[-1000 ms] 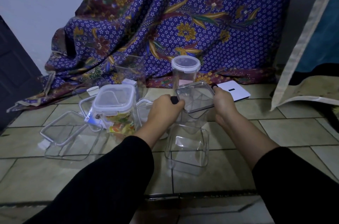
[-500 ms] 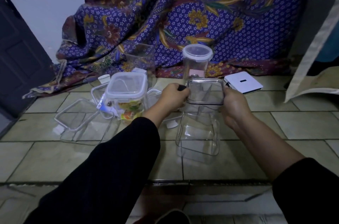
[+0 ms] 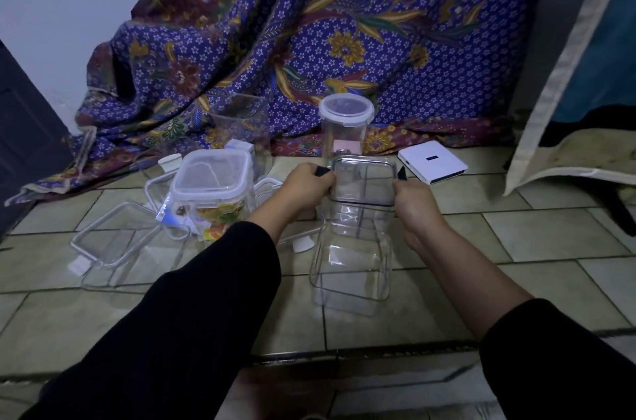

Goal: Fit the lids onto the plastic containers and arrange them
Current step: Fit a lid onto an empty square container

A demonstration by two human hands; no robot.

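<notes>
A clear square lid with black clips [image 3: 363, 182] rests level on top of a tall clear container [image 3: 351, 258] that stands on the tiled floor in the middle. My left hand [image 3: 304, 187] grips the lid's left edge by its black clip. My right hand [image 3: 414, 201] grips the right edge by the other clip. To the left stands a lidded square container [image 3: 213, 184] with colourful packets inside. Behind, a round lidded jar [image 3: 346, 125] and an open clear container [image 3: 241, 125] stand by the cloth.
Loose clear lids with white clips [image 3: 110, 244] lie on the floor at the left. A flat white box [image 3: 432, 161] sits at the back right. A purple patterned cloth [image 3: 309, 41] hangs behind, and a dark door [image 3: 24, 130] stands at the left.
The lid was tilted a second ago and now sits level over the container's mouth. Both hands have shifted to its two side clips.
</notes>
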